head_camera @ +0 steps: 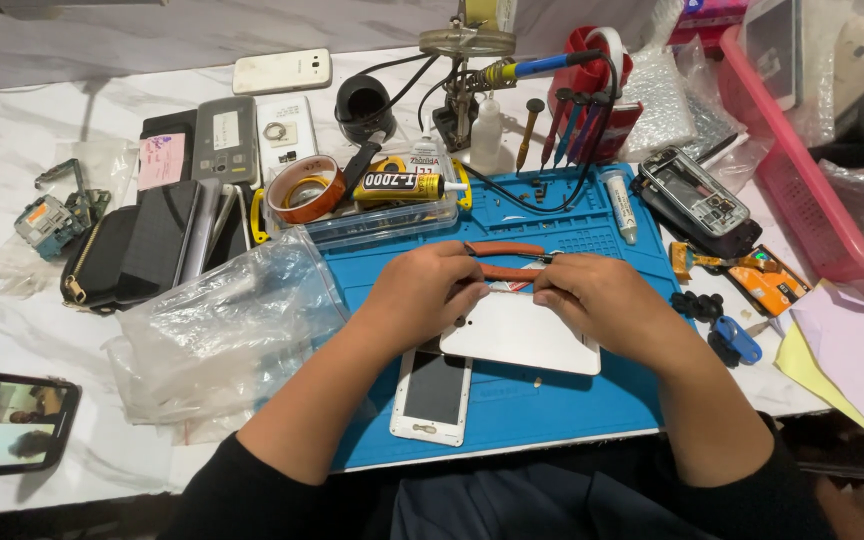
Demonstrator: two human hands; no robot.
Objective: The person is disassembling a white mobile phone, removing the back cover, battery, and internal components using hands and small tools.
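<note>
Left hand [430,290]: My fingers are curled together and clamped on the far edge of the white rectangular phone back panel [522,335], thumb side toward the orange-handled pliers [505,258].
Right hand [602,300]: My fingers are closed on the same far edge of the panel, just beside the pliers' metal tip. Whether anything small is pinched under them, I cannot tell.
Work piece: The panel lies flat near the middle of the blue silicone repair mat [512,400], rear face up, long side running left to right.
Second handset: A white smartphone with a dark screen [433,396] lies face up toward the mat's near edge, partly under the panel's near-left corner.
Tools: The pliers lie on the mat just beyond my knuckles. A white adhesive tube [622,208] rests near the mat's far-right corner; a clear plastic tray [382,215] holding a roll of amber tape [304,190] sits at the far-left corner.
Surroundings: A crumpled clear plastic bag [222,325] overlaps the mat's left edge. A dismantled dark handset [697,200] lies off the mat's right edge.
Step in hand: By my judgement, working the panel's far edge with both hands.
Next move calls for: Even finger pressure along that edge, the panel kept flat on the mat, and the pliers within reach.
</note>
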